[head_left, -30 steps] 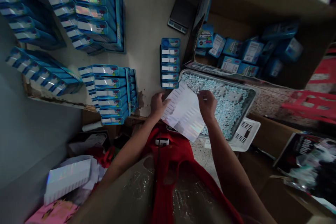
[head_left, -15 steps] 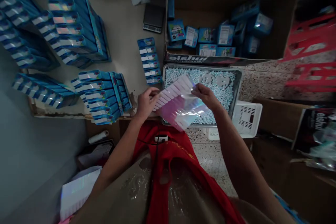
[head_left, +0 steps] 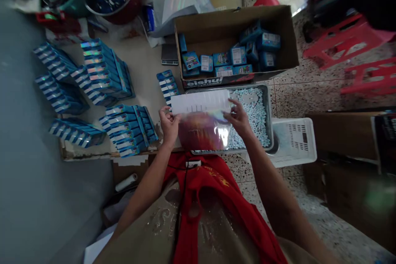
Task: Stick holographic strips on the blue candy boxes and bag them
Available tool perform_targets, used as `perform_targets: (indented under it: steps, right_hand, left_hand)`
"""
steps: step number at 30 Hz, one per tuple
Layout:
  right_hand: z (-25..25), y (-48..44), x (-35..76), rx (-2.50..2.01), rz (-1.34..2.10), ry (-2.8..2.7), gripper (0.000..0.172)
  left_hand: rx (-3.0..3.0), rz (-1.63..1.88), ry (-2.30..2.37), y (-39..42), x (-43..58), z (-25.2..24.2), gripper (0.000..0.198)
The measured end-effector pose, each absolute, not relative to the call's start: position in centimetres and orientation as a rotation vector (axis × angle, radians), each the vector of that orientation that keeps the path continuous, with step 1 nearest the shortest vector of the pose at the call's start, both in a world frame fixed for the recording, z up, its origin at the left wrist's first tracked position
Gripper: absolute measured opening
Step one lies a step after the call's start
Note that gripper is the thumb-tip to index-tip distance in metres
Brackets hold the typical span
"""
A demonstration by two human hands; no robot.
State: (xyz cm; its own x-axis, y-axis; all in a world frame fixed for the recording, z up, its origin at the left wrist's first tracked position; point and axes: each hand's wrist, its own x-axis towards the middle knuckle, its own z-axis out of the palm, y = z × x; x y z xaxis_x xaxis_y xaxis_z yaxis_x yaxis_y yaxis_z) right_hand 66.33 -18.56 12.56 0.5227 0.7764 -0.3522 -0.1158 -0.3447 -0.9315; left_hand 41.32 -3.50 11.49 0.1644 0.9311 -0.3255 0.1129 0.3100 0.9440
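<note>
One flat carton blank (head_left: 201, 120), white and slotted along its upper strip and iridescent below with a reddish reflection, was held level above the near edge of a steel tray (head_left: 271, 123). The left hand (head_left: 168, 123) was closed on the blank's left edge, thumb on top; the right hand (head_left: 239, 118) was pinched on its right edge, fingers curled underneath. The tray was filled with small pale blue and white candies (head_left: 256, 109), part of them covered by the blank. A white slotted plastic basket (head_left: 295, 140) was seen under the tray's right end. Directly behind the tray a brown cardboard box (head_left: 235, 20) was placed, its front flap printed with white lettering read as "eishul" (head_left: 213, 81) on a dark band. Small blue retail packets (head_left: 238, 55) were lodged inside it; their labels were too small to be read. A short row of blue cartons (head_left: 167, 83) was laid on the tabletop (head_left: 145, 66) just left of the tray, and larger stacks of matching blue cartons with shiny silver ends (head_left: 130, 128) were ranged further left; their print could not be made out. A dark flat scale (head_left: 169, 54) was partly shown beside the box. Red plastic stools (head_left: 349, 43) were set on the speckled floor (head_left: 297, 95) at the right. A red apron (head_left: 202, 181) was worn by the person.
</note>
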Motion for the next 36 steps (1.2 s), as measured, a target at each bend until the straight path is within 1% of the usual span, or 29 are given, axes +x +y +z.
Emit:
perform_targets:
  steps: [2, 3, 4, 6, 8, 11, 13, 15, 18, 20, 24, 26, 30, 32, 35, 36]
  right_hand:
    - [12.4, -19.1, 66.3, -1.691, 1.077, -0.648, 0.051]
    - [12.3, -19.3, 66.4, -1.693, 1.09, -0.645, 0.047]
    - [12.2, -19.6, 66.5, -1.695, 1.091, -0.613, 0.047]
    - [11.9, -19.9, 66.6, -1.684, 1.101, -0.511, 0.052]
    - [11.8, -20.3, 66.7, -1.631, 1.119, -0.423, 0.058]
    - [11.6, -20.9, 66.5, -1.567, 1.109, -0.333, 0.068]
    - [11.5, -21.4, 66.2, -1.61, 1.097, -0.324, 0.068]
    - [11.5, -21.9, 65.8, -1.713, 1.066, -0.371, 0.06]
    - [11.7, -22.7, 65.5, -1.879, 0.969, -0.52, 0.042]
    - [12.1, -23.1, 65.5, -1.999, 0.881, -0.67, 0.033]
    - [13.7, -23.1, 65.8, -2.255, 0.666, -1.142, 0.028]
    - [14.6, -22.4, 65.8, -2.259, 0.686, -1.362, 0.024]
    - [15.3, -19.9, 65.4, -2.216, 0.898, -1.681, 0.024]
    - [15.0, -18.8, 65.2, -2.27, 0.915, -1.785, 0.025]
    - [14.2, -17.9, 65.1, -2.297, 0.899, -1.847, 0.028]
    - [14.0, -17.7, 65.1, -2.271, 0.901, -1.871, 0.03]
  left_hand:
    - [1.215, 0.676, 1.239, -2.9, 40.9, 11.7, 0.035]
    - [1.244, 0.588, 1.202, -2.5, 40.7, 11.8, 0.029]
    - [1.258, 0.501, 1.162, -2.2, 40.5, 12.0, 0.028]
    - [1.258, 0.376, 1.112, -1.9, 40.4, 12.6, 0.037]
    - [1.233, 0.339, 1.126, -1.9, 40.5, 13.1, 0.047]
    - [1.187, 0.334, 1.177, -2.4, 40.7, 13.6, 0.052]
    - [1.195, 0.322, 1.224, -2.9, 40.7, 13.6, 0.052]
    - [1.286, 0.33, 1.257, -3.3, 40.7, 13.3, 0.044]
    - [1.569, 0.38, 1.234, -3.6, 40.6, 13.1, 0.023]
    - [1.775, 0.417, 1.232, -3.6, 40.6, 13.3, 0.013]
    - [2.036, 0.516, 1.203, -3.3, 41.4, 14.6, 0.011]
    - [2.036, 0.464, 1.099, -3.0, 42.0, 15.1, 0.007]
    - [1.929, 0.251, 1.088, -1.9, 42.9, 15.2, 0.01]
    - [1.913, 0.202, 1.087, -1.4, 43.3, 15.1, 0.01]
    - [1.917, 0.2, 0.972, -1.3, 44.4, 15.0, 0.029]
    - [1.93, 0.188, 0.911, -1.5, 45.0, 15.0, 0.031]
